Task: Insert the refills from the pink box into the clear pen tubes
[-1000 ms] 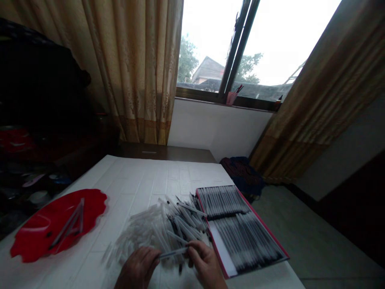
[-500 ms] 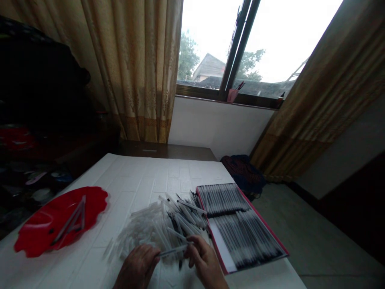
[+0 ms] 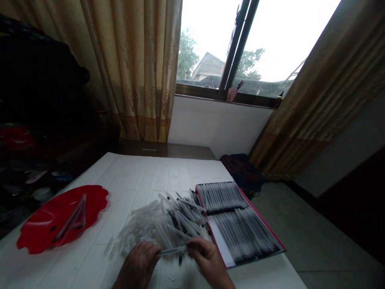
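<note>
At the near edge of the desk (image 3: 150,176), the left hand (image 3: 138,265) and right hand (image 3: 207,261) lie knuckles-up and curled. Their fingertips are pinched on opposite ends of one clear pen (image 3: 173,251), which is held level just above the desk. Just beyond it spreads a loose pile of pens (image 3: 162,226). The pile touches the red-rimmed box (image 3: 221,247) of laid-out pens on the right, and that box reaches the desk's right edge. A red plate (image 3: 39,237) holding a few pens lies well apart on the left. Bare white desktop stretches from the pile to the far edge, below the curtain (image 3: 135,68) and window (image 3: 258,40).
</note>
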`<state>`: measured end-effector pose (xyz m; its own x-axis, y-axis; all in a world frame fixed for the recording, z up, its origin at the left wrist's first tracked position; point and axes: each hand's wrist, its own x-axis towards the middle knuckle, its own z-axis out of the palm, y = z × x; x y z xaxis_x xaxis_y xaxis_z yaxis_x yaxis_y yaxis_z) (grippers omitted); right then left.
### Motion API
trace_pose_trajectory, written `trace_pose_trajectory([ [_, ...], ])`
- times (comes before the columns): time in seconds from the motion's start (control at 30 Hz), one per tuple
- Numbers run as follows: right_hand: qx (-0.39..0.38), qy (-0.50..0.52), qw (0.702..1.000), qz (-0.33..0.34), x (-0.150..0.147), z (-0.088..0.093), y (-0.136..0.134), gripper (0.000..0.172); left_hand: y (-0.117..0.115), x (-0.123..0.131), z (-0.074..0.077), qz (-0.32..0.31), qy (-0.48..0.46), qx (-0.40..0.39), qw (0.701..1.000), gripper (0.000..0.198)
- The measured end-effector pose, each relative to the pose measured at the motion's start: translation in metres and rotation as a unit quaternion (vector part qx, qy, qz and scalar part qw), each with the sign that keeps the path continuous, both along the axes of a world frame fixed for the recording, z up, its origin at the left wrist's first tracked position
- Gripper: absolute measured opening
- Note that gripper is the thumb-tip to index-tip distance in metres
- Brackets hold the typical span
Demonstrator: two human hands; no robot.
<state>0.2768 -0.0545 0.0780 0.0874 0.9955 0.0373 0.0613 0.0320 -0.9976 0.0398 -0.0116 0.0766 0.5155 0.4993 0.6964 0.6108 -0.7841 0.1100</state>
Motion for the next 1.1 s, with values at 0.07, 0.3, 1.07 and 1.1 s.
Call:
trace_pose_trajectory([
  [0.07,0.008,-0.016,1.000,-0.008,0.0007,-0.0002,-0.0011,0.029,-0.0003,-0.0006,0.0003,0.000,0.001,-0.007,1.000,0.030],
  [0.3,-0.024,-0.061,0.998,-0.001,-0.0024,0.0017,-0.0001,0.040,-0.0019,0.0004,0.0023,-0.002,-0.011,-0.007,1.000,0.029],
  [1.07,-0.073,-0.113,0.991,-0.005,0.0027,0.0074,-0.0072,0.044,-0.0022,0.0018,0.0036,-0.018,-0.008,-0.015,1.000,0.029],
  [1.1,-0.072,-0.108,0.992,-0.002,0.0029,0.0090,-0.0078,0.040,-0.0022,0.0016,0.0034,-0.019,-0.006,-0.019,1.000,0.029],
])
